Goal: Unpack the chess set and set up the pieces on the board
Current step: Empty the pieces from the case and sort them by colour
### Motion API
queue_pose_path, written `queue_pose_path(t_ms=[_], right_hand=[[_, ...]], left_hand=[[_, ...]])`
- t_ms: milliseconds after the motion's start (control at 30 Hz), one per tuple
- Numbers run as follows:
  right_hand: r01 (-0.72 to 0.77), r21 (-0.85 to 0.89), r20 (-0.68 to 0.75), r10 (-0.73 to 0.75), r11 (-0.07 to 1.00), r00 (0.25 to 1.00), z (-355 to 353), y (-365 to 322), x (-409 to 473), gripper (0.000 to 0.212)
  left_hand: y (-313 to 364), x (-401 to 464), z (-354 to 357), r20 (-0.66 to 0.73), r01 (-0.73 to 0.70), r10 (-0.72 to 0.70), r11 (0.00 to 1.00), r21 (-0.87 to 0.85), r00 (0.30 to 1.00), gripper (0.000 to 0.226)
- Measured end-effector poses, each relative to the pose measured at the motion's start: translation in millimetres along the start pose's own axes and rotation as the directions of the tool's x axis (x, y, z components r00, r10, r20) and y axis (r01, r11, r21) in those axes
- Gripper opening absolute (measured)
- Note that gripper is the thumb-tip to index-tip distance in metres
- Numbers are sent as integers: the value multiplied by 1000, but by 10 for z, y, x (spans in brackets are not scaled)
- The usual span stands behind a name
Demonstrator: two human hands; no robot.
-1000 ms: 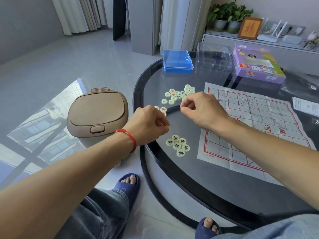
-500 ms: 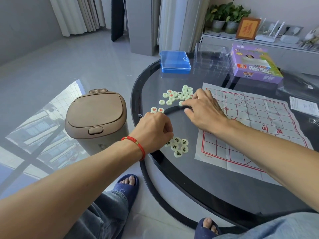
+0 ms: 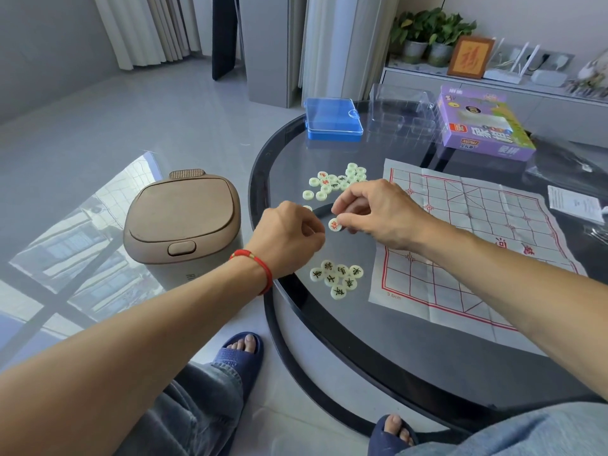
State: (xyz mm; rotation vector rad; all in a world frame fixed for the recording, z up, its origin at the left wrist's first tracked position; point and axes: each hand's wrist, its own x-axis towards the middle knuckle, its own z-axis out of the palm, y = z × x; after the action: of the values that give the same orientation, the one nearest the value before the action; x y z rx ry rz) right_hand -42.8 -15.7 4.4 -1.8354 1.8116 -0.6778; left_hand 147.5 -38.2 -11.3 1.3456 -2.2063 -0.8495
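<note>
My right hand (image 3: 378,213) pinches a pale round piece with a red character (image 3: 335,224) between thumb and fingertip, just above the glass table (image 3: 411,350). My left hand (image 3: 288,238) hovers beside it with curled fingers, and what it holds, if anything, is hidden. Several black-marked pieces (image 3: 337,278) lie grouped below the hands. A loose pile of pieces (image 3: 339,182) lies farther away, some face down. One more piece (image 3: 307,208) peeks out behind my left hand. The paper board (image 3: 477,225) with its red grid lies creased on the right, with no pieces on it.
A blue plastic case (image 3: 334,119), a clear plastic tray (image 3: 399,116) and the purple game box (image 3: 483,126) stand at the table's far side. A leaflet (image 3: 575,204) lies at the right edge. A brown lidded bin (image 3: 182,225) stands on the floor to the left.
My right hand reached to the far pile, then drew back towards me and now holds a red-marked piece off the glass. My left hand stays curled beside it.
</note>
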Motion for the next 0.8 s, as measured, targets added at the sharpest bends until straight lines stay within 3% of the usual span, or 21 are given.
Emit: queue_pose_path(t_ms=[133, 233, 300, 367, 433, 600, 800], right_hand=[[23, 164, 113, -42, 986, 993, -21, -136, -54, 8], [38, 163, 95, -54, 986, 994, 1, -159, -34, 4], [35, -1, -40, -35, 999, 999, 33, -73, 25, 2], [-34, -272, -208, -25, 962, 978, 21, 51, 80, 10], [-128, -436, -307, -14, 891, 952, -28, 148, 104, 19], [-146, -583, -254, -8, 799, 967, -54, 297, 143, 31], [-98, -577, -199, -23, 811, 980, 10, 310, 121, 26]], left_hand=[[21, 34, -23, 50, 148, -139, 921, -361, 989, 11], [-13, 54, -101, 81, 223, -209, 869, -441, 974, 10], [-105, 82, -176, 66, 202, -191, 940, -276, 979, 5], [-212, 99, -240, 24, 165, -164, 984, -70, 986, 2], [-303, 105, -264, 25, 166, -166, 986, -12, 986, 1], [-352, 118, -206, -33, 108, -106, 990, 90, 994, 2], [-359, 199, -146, -114, 91, -76, 986, 137, 991, 7]])
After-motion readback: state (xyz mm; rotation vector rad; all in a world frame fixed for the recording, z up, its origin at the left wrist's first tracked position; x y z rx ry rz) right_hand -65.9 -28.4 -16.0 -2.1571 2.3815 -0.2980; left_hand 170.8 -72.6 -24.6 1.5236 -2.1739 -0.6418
